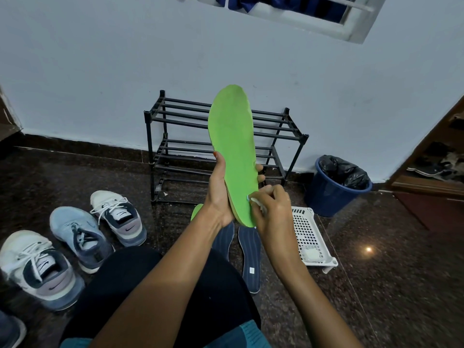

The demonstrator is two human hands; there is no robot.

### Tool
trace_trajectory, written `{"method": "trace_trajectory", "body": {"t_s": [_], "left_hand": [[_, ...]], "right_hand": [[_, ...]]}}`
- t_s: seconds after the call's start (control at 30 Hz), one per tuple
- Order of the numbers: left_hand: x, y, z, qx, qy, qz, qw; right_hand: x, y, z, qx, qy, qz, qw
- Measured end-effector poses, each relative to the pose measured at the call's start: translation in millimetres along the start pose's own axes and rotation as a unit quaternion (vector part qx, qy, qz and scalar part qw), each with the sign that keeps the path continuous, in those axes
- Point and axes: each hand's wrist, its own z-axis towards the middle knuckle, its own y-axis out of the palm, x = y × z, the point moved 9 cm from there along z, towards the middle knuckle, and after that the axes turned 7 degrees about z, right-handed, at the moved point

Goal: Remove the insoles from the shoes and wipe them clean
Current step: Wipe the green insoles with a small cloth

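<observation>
**Head view: wiping a green insole**

Left hand (219,197) grips the green insole (234,151) upright at frame centre; right hand (272,209), closed on a white wipe (258,202), rubs its heel. Wiping step, judged. Next probably calls for strokes toward the toe.

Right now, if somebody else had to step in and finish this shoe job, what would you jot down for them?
Left hand: gripping the long bright-green foam insole, held upright.
Right hand: pressing a small white wipe on its heel end.
Two dark-blue striped insoles lie on the floor, a second green one peeks behind the left wrist.
Three sneakers sit left, the white plastic basket right.
Done: four insoles out. Left: finish wiping; which are already clean, I cannot tell.
</observation>
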Motion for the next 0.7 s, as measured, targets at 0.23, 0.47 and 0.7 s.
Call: {"method": "trace_trajectory", "body": {"t_s": [0.23,0.47,0.7], "left_hand": [[0.9,-1.0,0.4,-0.001,0.003,0.002,1.000],[-1.2,-0.1,1.7,-0.006,-0.003,-0.031,1.000],[-1.5,3.8,0.5,-0.022,-0.004,-0.039,0.999]], "right_hand": [[0.8,2.1,0.2,-0.012,-0.027,-0.007,1.000],[3.7,10.6,-13.0,-0.099,-0.041,0.014,0.994],[0.3,0.1,-8.1,-0.040,-0.030,-0.009,0.999]]}}
